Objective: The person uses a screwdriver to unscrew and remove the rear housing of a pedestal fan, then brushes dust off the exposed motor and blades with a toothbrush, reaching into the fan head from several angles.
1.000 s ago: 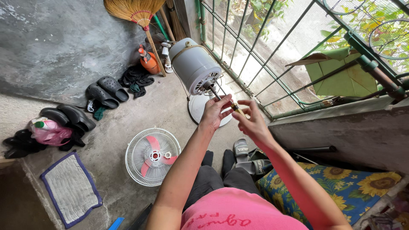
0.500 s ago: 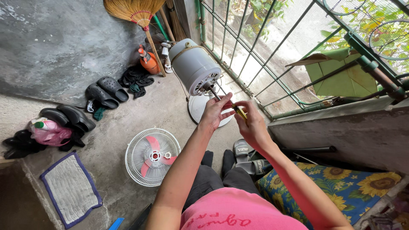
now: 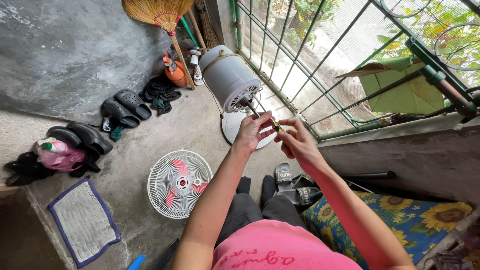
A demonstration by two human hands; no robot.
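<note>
Concrete flooring is running under you from the grey wall to the green window grille, and you are sitting over it with both hands raised in front of the fan motor housing [image 3: 228, 77]. Your left hand [image 3: 251, 132] is curling around the screwdriver shaft [image 3: 254, 108], fingers partly closed on it, while your right hand [image 3: 296, 141] is pinching the yellow handle end [image 3: 276, 128] between fingertips. Compared with a moment ago, your hands are sitting slightly lower and closer together, with the tip staying at the motor's front face, so the work at the shaft seems to be continuing rather than finishing. Below your left forearm the fan guard with pink blades [image 3: 179, 183] is lying flat. Farther out, dark shoes [image 3: 125, 106], a broom [image 3: 159, 12] and a small mat [image 3: 84, 221] are lining the wall.
</note>
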